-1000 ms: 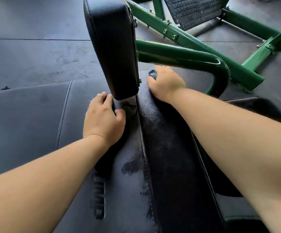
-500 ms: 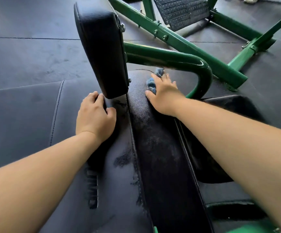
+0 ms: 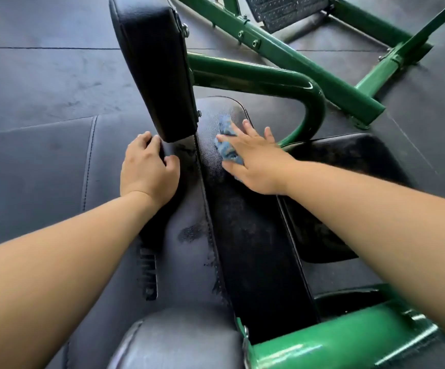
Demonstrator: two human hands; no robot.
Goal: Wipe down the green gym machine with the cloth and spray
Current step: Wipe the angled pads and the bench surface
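Head view: your right hand presses one blue cloth, fingers straight and spread, onto the black pad. Your left hand rests beside it, fingers loosely curled.

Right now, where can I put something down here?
The near half of the long black pad, between the right hand and the green tube, is bare. So is the grey pad beside the left hand. It's crowded around the cloth and upright pad.
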